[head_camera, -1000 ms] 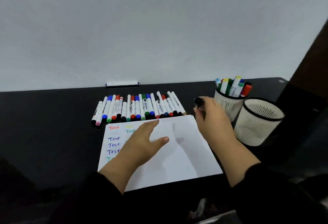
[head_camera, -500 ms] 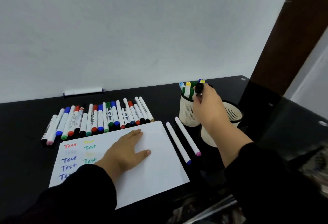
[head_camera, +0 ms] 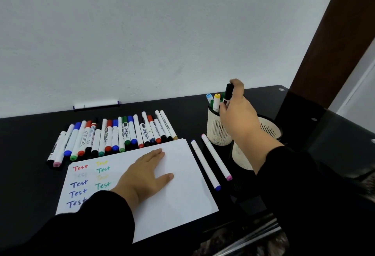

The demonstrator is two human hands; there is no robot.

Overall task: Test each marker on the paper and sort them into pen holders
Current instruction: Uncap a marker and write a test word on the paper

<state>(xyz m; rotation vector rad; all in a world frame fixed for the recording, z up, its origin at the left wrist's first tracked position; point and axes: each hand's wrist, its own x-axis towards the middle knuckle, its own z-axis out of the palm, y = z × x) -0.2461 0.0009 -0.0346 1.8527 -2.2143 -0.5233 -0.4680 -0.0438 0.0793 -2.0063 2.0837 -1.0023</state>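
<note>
Right hand (head_camera: 238, 111) grips a black marker (head_camera: 228, 93) over the fuller holder (head_camera: 218, 132), left hand (head_camera: 146, 172) flat on the paper (head_camera: 182, 191) (a long row (head_camera: 113, 134) untested).

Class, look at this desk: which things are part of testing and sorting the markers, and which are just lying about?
In the job: black-capped marker gripped by right hand; holder; second holder; paper under left hand; marker row.
Lying about: lone pen by the wall.

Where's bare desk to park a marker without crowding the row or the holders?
Bare desk left of the marker row, and behind it up to the lone marker by the wall. Crowded: between paper and pen holders, where two loose markers lie.
</note>
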